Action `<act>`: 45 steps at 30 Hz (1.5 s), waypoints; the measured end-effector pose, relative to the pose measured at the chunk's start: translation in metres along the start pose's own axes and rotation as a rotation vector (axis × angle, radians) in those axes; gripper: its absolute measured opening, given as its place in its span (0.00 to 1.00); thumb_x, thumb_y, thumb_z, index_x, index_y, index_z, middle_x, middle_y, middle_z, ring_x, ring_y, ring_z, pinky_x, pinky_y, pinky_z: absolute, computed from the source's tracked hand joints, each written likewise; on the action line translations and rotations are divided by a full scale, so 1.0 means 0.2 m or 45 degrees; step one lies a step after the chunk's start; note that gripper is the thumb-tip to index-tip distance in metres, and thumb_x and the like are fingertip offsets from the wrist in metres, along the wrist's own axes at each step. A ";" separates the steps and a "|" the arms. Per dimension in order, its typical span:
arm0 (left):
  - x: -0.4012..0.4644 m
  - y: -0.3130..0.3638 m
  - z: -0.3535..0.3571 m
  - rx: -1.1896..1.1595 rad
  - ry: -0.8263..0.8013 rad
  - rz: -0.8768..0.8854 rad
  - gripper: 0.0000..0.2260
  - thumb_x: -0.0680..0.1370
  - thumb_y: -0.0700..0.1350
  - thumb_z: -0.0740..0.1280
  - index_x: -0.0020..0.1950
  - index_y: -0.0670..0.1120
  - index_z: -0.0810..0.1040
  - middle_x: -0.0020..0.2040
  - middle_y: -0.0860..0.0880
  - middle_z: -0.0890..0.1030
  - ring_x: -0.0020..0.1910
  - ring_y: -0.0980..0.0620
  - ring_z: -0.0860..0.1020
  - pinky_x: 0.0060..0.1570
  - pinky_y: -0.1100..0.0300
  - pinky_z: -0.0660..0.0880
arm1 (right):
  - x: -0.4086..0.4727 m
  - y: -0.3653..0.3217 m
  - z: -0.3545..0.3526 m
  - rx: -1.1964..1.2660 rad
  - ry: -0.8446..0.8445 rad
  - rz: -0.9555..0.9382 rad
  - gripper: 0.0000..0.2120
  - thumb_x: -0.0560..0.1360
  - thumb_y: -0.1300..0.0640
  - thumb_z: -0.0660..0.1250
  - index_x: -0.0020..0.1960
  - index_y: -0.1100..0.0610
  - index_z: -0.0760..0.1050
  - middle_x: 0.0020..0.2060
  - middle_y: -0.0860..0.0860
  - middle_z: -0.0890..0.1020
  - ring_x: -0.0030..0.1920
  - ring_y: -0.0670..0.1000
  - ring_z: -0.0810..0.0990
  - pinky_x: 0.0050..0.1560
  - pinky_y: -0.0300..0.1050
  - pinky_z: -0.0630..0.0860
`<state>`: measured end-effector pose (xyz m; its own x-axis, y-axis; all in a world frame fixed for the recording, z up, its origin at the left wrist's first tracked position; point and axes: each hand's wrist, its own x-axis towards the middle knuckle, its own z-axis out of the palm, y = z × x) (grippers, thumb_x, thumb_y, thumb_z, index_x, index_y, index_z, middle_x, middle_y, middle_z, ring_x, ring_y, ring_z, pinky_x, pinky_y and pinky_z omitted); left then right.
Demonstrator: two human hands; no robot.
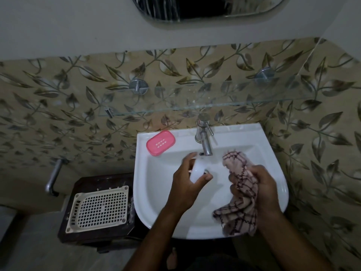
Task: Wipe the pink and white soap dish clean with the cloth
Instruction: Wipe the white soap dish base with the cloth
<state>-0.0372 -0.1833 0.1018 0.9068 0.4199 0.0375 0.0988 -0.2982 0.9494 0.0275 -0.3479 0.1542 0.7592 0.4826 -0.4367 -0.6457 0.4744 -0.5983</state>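
The pink part of the soap dish (pixel 160 142), with small slots in it, lies on the back left ledge of the white sink (pixel 156 192). The white part of the soap dish (pixel 198 169) is in my left hand (pixel 185 182), held over the basin just below the tap. To its right, my right hand (pixel 261 184) grips a bunched pink checked cloth (pixel 240 194), which hangs down over the basin. Cloth and white part are apart.
A chrome tap (pixel 204 137) stands at the sink's back centre. Above it runs a glass shelf (pixel 195 100) on the leaf-patterned tiles. Left of the sink, a cream perforated tray (pixel 98 206) rests on a dark stool (pixel 93 182). A metal pipe (pixel 53 175) juts from the wall.
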 end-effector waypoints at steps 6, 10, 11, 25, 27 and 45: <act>-0.08 -0.09 0.00 0.213 0.066 0.252 0.09 0.79 0.50 0.72 0.56 0.49 0.83 0.53 0.56 0.84 0.51 0.61 0.81 0.50 0.69 0.74 | 0.04 -0.02 0.03 -1.208 -0.238 -0.776 0.13 0.71 0.63 0.64 0.52 0.56 0.83 0.47 0.50 0.87 0.49 0.50 0.86 0.48 0.40 0.81; -0.12 -0.06 0.00 0.257 0.222 0.550 0.06 0.77 0.41 0.67 0.46 0.42 0.83 0.42 0.50 0.83 0.41 0.52 0.81 0.40 0.59 0.77 | 0.07 0.05 0.04 -1.224 -0.390 -0.689 0.15 0.71 0.59 0.63 0.54 0.58 0.83 0.50 0.51 0.87 0.53 0.53 0.86 0.55 0.43 0.81; -0.13 -0.03 -0.01 0.214 0.253 0.541 0.06 0.76 0.41 0.67 0.44 0.42 0.83 0.41 0.52 0.83 0.40 0.54 0.80 0.40 0.63 0.76 | 0.07 0.06 0.04 -1.088 -0.388 -0.613 0.15 0.72 0.59 0.63 0.55 0.57 0.82 0.51 0.53 0.87 0.55 0.55 0.86 0.56 0.45 0.81; -0.09 0.11 -0.03 -0.972 0.718 -0.495 0.10 0.77 0.48 0.72 0.57 0.46 0.83 0.52 0.46 0.87 0.53 0.44 0.85 0.51 0.51 0.82 | -0.02 0.28 -0.01 -0.978 -0.298 -0.592 0.24 0.73 0.48 0.68 0.66 0.57 0.75 0.59 0.49 0.84 0.60 0.51 0.83 0.59 0.41 0.79; -0.09 0.10 0.00 -0.690 0.725 -0.437 0.10 0.78 0.49 0.72 0.59 0.52 0.79 0.56 0.48 0.84 0.56 0.48 0.83 0.54 0.56 0.80 | -0.03 0.27 0.00 -1.150 -0.214 -0.609 0.21 0.73 0.48 0.73 0.63 0.52 0.74 0.54 0.41 0.85 0.54 0.44 0.84 0.52 0.35 0.79; -0.05 0.17 0.04 -1.251 0.230 -0.987 0.37 0.68 0.70 0.73 0.59 0.38 0.79 0.51 0.38 0.84 0.50 0.37 0.85 0.56 0.43 0.82 | -0.05 0.37 -0.04 -1.320 -0.264 -0.957 0.18 0.81 0.45 0.64 0.68 0.49 0.74 0.63 0.45 0.81 0.63 0.47 0.81 0.61 0.42 0.79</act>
<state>-0.0393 -0.2056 0.1318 0.6711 0.3326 -0.6626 0.1623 0.8062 0.5690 -0.0279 -0.3234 0.1092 0.8189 0.4969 0.2870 0.3653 -0.0657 -0.9286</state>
